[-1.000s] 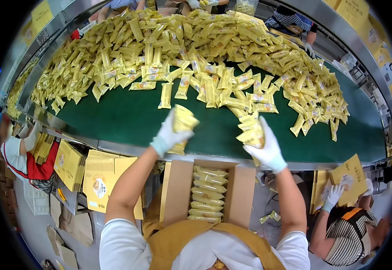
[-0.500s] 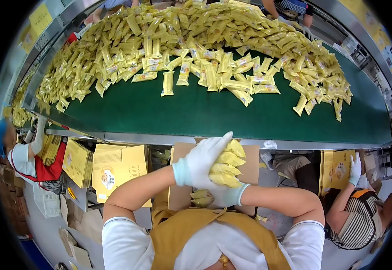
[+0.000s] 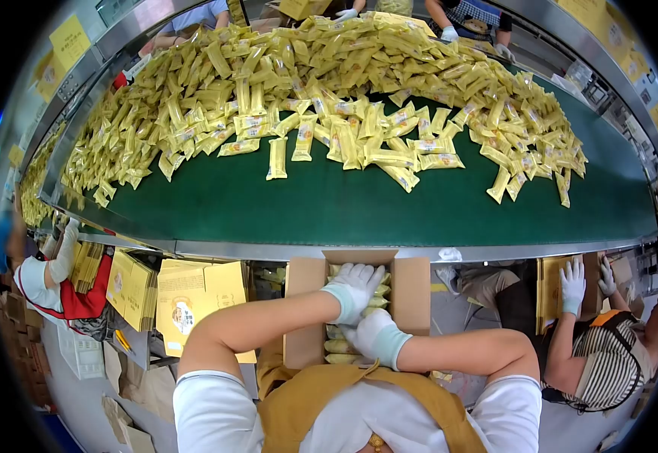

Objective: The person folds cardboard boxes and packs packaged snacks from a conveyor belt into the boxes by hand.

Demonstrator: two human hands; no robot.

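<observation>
An open cardboard carton (image 3: 304, 317) stands in front of me, with yellow snack packets (image 3: 339, 346) lying in its near part. White gloves cover both hands. My left hand (image 3: 356, 288) is inside the carton, its fingers bent over a row of yellow snack packets (image 3: 379, 300). Nearer to me, my right hand (image 3: 374, 335) is closed against the near end of that row, its fingertips partly hidden. Parts of the row show just right of the left hand's fingers.
A green conveyor belt (image 3: 329, 215) beyond the carton bears a large heap of yellow packets (image 3: 321, 68). Flat yellow cartons (image 3: 200, 294) stand at left. Co-workers are at left, at right (image 3: 601, 362) and across the belt.
Both hands have brought the row of snack packets down into the carton; before, they held it above. At right, a co-worker's gloved hands have moved.
</observation>
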